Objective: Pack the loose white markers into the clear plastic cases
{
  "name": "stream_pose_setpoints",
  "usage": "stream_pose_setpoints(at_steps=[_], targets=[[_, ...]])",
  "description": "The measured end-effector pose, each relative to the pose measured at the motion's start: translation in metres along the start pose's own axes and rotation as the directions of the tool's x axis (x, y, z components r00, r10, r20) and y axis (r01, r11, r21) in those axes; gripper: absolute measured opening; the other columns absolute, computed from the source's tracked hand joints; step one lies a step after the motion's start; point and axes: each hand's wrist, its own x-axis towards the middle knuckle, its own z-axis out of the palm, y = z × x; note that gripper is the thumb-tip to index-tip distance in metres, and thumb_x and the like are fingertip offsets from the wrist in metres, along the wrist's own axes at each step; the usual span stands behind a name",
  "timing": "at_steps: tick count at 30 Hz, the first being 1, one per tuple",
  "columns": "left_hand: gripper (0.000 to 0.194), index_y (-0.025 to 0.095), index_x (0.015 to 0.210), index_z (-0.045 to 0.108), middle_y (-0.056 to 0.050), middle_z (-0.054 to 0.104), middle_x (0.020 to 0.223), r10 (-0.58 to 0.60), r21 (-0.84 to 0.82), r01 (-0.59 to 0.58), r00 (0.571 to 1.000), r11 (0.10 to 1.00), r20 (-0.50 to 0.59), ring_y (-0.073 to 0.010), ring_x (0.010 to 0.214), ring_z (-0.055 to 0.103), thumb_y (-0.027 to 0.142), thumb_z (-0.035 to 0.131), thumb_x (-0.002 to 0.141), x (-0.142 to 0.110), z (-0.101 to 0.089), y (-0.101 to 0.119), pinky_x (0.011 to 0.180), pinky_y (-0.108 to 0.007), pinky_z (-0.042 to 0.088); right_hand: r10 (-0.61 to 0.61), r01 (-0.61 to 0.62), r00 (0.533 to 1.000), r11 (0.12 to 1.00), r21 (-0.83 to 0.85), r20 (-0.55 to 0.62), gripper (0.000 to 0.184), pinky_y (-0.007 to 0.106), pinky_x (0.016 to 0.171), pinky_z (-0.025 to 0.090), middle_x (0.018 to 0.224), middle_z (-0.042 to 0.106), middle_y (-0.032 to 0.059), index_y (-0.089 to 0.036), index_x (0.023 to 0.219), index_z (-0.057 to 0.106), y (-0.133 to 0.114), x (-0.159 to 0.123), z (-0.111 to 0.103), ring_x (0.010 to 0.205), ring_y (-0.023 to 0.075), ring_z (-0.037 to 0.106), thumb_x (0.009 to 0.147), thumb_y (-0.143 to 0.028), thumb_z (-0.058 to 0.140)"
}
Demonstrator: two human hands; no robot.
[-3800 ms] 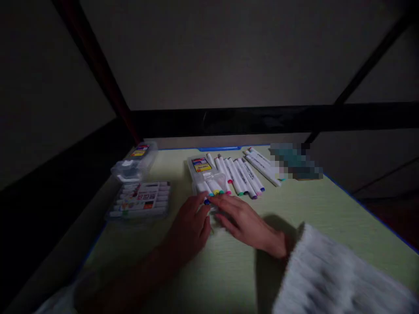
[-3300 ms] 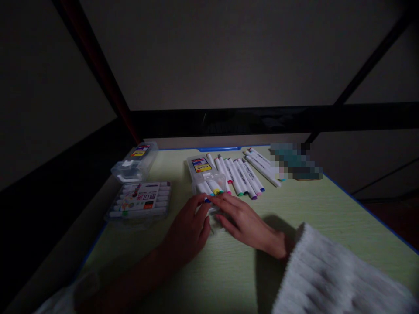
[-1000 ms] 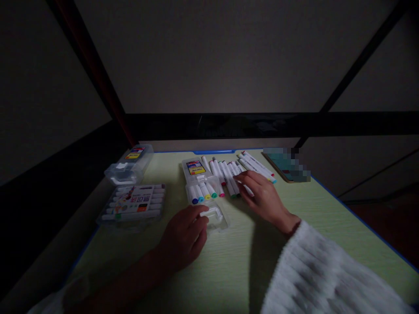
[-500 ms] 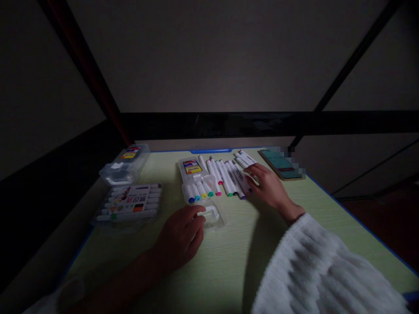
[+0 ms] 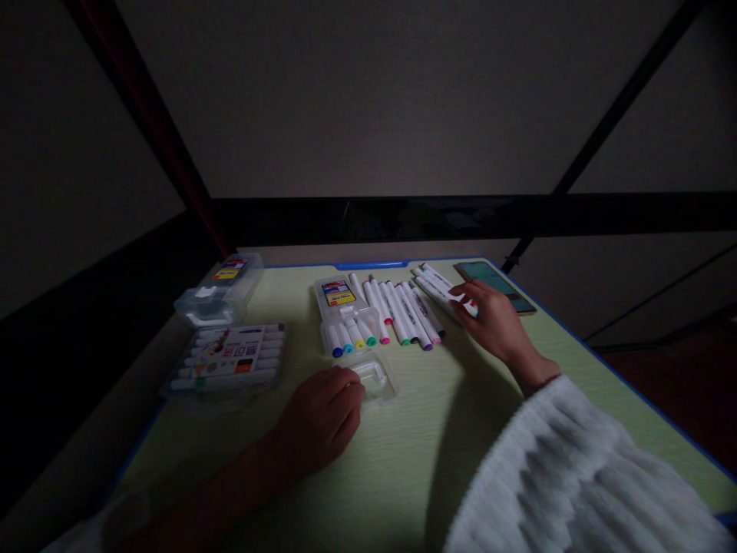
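Note:
My left hand (image 5: 322, 418) is closed, its fingertips at the near left edge of a clear plastic case lid (image 5: 383, 384). Behind the lid, the clear marker case (image 5: 334, 303) holds several markers, with blue, yellow and green cap ends toward me. My right hand (image 5: 492, 319) has its thumb and fingers around the near end of a white marker (image 5: 436, 290) in the right-hand group. Part of that group is hidden by the fingers. Between case and right hand lies a row of white markers (image 5: 403, 315) with pink, green, purple and dark ends.
At the left stand another clear case (image 5: 242, 280) and a flat pack of markers (image 5: 230, 357). A phone-like green-screened slab (image 5: 489, 276) lies at the far right. The pale table (image 5: 403, 461) has a blue edge, with a blue handle (image 5: 371, 266) at the back.
My right hand has moved right, from the end of the marker row to the right-hand group. The dark-ended marker at the row's right now shows fully. My left hand has barely shifted.

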Motion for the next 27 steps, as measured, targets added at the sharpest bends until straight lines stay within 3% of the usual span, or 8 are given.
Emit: stream_pose_setpoints(at_steps=[10, 18, 27], targets=[[0.010, 0.015, 0.081, 0.053, -0.003, 0.058, 0.073, 0.069, 0.087, -0.071, 0.997, 0.994, 0.031, -0.0152, 0.071, 0.053, 0.015, 0.043, 0.081, -0.005, 0.001, -0.002, 0.069, -0.028, 0.046, 0.020, -0.019, 1.000, 0.998, -0.053, 0.008, 0.020, 0.030, 0.065, 0.045, 0.083, 0.060, 0.0079, -0.015, 0.091, 0.059, 0.026, -0.006, 0.002, 0.069, 0.0194, 0.059, 0.078, -0.020, 0.044], [0.015, 0.016, 0.074, 0.053, -0.001, 0.055, 0.065, 0.063, 0.093, -0.075, 0.990, 0.993, 0.124, -0.0135, 0.060, 0.049, 0.015, 0.041, 0.082, -0.007, -0.001, -0.004, 0.057, -0.025, 0.042, 0.061, -0.064, 0.998, 0.993, -0.101, -0.028, 0.026, 0.029, 0.066, 0.044, 0.090, 0.062, 0.0088, -0.016, 0.091, 0.061, 0.052, -0.011, 0.003, 0.074, 0.0209, 0.060, 0.077, -0.012, 0.039], [0.021, 0.016, 0.075, 0.054, 0.000, 0.057, 0.064, 0.111, 0.134, -0.119, 0.991, 0.984, 0.070, -0.0115, 0.056, 0.052, 0.016, 0.037, 0.087, -0.011, 0.002, -0.005, 0.055, -0.025, 0.041, 0.110, -0.113, 0.994, 0.985, -0.128, -0.030, 0.027, 0.029, 0.067, 0.043, 0.087, 0.064, 0.0086, -0.016, 0.088, 0.062, 0.059, -0.013, 0.007, 0.074, 0.0212, 0.060, 0.076, -0.010, 0.038]])
